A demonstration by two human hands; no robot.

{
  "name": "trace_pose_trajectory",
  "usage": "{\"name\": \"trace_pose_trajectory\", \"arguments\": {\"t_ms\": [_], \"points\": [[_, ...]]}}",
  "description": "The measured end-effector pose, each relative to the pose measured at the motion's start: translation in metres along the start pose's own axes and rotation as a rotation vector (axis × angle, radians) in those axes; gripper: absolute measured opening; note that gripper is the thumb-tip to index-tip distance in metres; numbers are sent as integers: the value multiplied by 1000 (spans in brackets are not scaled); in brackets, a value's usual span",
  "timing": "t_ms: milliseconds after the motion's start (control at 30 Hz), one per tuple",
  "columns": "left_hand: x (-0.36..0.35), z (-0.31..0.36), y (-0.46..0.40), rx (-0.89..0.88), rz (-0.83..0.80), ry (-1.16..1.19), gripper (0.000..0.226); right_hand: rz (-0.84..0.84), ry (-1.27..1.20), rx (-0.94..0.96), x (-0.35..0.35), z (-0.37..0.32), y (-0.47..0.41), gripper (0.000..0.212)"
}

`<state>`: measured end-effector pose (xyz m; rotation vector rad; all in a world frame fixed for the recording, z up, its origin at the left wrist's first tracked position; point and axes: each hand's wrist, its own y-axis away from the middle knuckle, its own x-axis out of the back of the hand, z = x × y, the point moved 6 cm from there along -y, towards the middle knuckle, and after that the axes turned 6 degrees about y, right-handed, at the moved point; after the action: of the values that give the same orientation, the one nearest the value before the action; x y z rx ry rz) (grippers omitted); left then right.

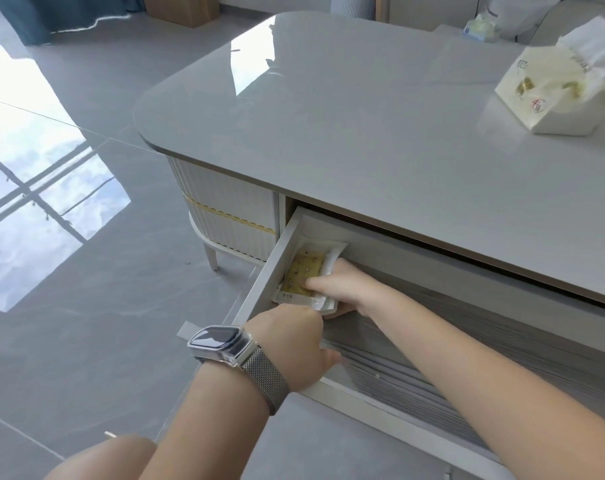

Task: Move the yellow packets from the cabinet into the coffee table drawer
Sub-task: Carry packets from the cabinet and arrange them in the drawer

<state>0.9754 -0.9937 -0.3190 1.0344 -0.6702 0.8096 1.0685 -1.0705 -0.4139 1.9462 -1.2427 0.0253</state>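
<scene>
Setting yellow white-edged plastic packets (306, 277) into open white coffee table drawer (259, 285); right hand (342, 282) fingers gripped them, left hand (294, 344) curled over drawer front. Cabinet unseen; remaining packets unknown.

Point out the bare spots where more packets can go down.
Drawer: its left corner is crowded by the yellow packets and both hands; right of the right hand looks bare. The tabletop lies bare left of the tissue pack.

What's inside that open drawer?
In the drawer, yellow packets lie in the left corner, gripped by the right hand. The left hand grips the drawer's front. The tabletop and arms hide the rest.
</scene>
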Motion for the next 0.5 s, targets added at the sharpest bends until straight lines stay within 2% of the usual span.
{"name": "trace_pose_trajectory", "arguments": {"t_ms": [67, 133, 267, 367, 433, 500], "points": [[-1, 4, 1, -2, -23, -1, 48, 33, 218, -9, 4, -1, 1, 28], [-2, 7, 1, -5, -44, 20, 50, 77, 276, 18, 6, 0, -1, 38], [-3, 10, 1, -11, -45, 16, 51, 6, 48, 70, 15, 7, 6, 43], [-3, 8, 2, 6, -33, 12, 53, -55, -135, -21, 28, 18, 7, 52], [-4, 7, 1, 14, -33, 4, 53, -7, -193, -48, 30, 23, 2, 59], [-4, 7, 1, 12, -29, -11, 53, 72, -165, -1, 26, 25, -3, 53]]}}
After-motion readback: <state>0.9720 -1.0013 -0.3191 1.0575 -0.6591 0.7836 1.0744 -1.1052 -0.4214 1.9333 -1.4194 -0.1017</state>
